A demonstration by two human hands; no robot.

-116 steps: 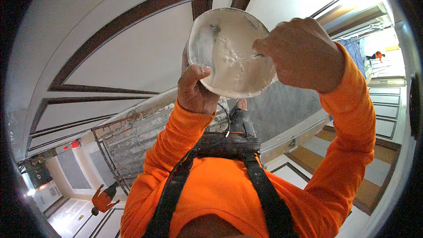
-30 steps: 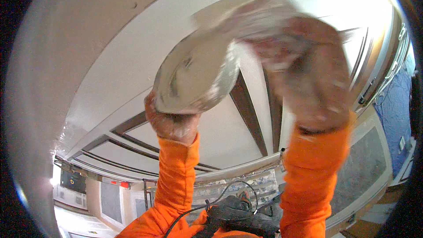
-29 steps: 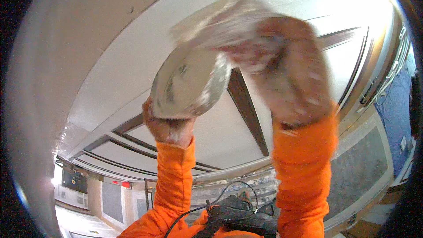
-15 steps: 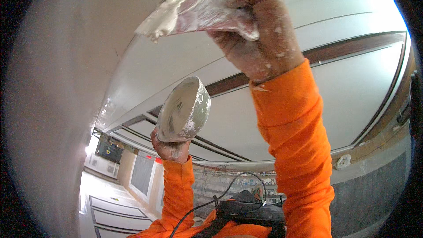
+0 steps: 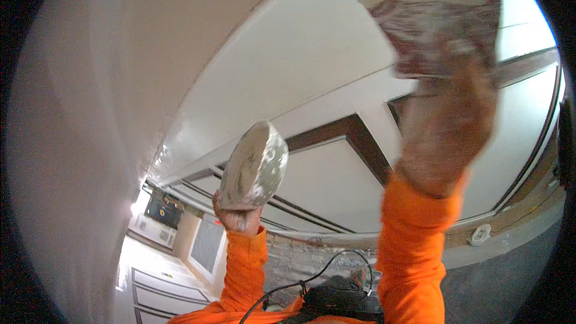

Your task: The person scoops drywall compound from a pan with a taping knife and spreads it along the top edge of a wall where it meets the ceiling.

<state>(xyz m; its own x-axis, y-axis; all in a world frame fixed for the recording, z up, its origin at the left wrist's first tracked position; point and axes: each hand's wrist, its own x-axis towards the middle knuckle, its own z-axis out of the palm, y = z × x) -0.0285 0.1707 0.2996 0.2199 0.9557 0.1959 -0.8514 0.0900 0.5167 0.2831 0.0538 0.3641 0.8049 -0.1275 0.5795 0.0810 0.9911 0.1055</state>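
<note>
My left hand [image 5: 239, 217] grips a greyish-green bowl [image 5: 268, 171] from below, its pale, putty-lined opening tipped toward the left. White smears cover the bowl's outside. High at the upper right, my right hand [image 5: 450, 123] is closed on a flat reddish putty spreader [image 5: 435, 24]. Streaks of whitish putty lie over the spreader's face, with a smoother pale band along its far edge. Motion blurs the right hand, and its individual fingers are hard to make out. The spreader overlaps the white surface behind it; whether it touches that surface I cannot tell.
A smooth beige surface [image 5: 120, 84] fills the left side. Beside it runs a white surface [image 5: 282, 66] with dark brown strips [image 5: 360, 138] forming frames. A black device with a cable [image 5: 336, 300] is at my chest. A white roll-like object [image 5: 479, 235] shows at the right.
My right hand has swung rightward with the spreader, whose putty-bearing edge now points up instead of left. The bowl in my left hand sits slightly lower, and the view has shifted a little.
</note>
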